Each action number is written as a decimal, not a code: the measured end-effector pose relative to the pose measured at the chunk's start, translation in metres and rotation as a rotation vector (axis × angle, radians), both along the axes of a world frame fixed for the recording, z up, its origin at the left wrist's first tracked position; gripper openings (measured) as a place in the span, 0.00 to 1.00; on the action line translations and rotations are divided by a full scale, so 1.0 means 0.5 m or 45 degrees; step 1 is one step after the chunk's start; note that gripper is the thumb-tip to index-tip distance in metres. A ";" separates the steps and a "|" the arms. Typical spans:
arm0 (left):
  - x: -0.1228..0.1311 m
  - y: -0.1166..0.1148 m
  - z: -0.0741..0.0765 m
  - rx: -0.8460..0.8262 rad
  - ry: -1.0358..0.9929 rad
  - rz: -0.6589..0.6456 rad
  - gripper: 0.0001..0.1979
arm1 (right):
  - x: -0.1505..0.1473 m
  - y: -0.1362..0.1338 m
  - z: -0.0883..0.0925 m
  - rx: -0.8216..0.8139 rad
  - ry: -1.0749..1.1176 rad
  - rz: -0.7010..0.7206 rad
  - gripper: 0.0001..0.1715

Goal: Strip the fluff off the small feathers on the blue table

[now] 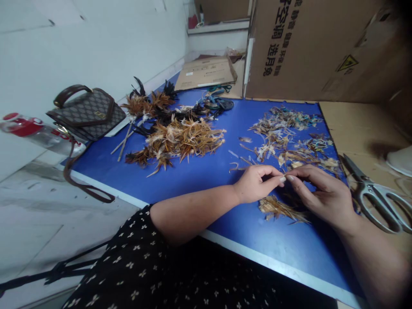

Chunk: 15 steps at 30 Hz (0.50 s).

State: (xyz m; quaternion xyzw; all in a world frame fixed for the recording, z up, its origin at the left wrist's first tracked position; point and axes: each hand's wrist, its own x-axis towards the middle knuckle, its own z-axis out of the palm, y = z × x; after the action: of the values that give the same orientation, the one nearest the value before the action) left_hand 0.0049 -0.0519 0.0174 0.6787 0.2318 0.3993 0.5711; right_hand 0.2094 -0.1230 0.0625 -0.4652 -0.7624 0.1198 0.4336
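1. The left hand [255, 182] and the right hand [325, 195] meet above the worktop [225, 214], thumbs and forefingers pinched together on a small pale piece [284, 176]; the piece is mostly covered by the fingertips, too small to identify.
2. A bundle of brown feathers [280, 209] lies on the blue surface just below that pinch, near the front edge; the right hand overhangs its right end and partly hides it.
3. Beyond the hands spreads a loose heap of grey and brown feather scraps [280, 126]; its near strands reach close to the left hand's knuckles.
4. Scissors [380, 197] lie just beside the right wrist, blades pointing away, close on that side; a white object [401, 161] sits past them, cut off by the picture's edge.
5. A large pile of golden-brown feathers [183, 137] fills the worktop to the left, well apart from the hands; two thin sticks [124, 141] lie by it.
6. A patterned handbag [90, 111] and a red-capped bottle [48, 137] crowd the far left; the bag's strap [90, 189] hangs over the edge.
7. A printed cardboard box [309, 51] walls off the back right; a flattened carton [206, 73] lies to its left.
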 end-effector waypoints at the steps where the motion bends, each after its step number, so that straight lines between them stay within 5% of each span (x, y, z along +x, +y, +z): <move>1: 0.000 0.001 0.000 -0.020 -0.002 -0.017 0.10 | -0.002 0.000 0.001 0.008 -0.006 0.013 0.08; 15: 0.001 0.017 -0.009 -0.417 -0.165 -0.183 0.20 | -0.007 0.002 -0.007 0.051 -0.033 0.102 0.24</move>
State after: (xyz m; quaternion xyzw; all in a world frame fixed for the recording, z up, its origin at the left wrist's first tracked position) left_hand 0.0052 -0.0432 0.0128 0.5644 0.2073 0.3573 0.7147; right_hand 0.2057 -0.1221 0.0590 -0.4269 -0.7882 0.1158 0.4278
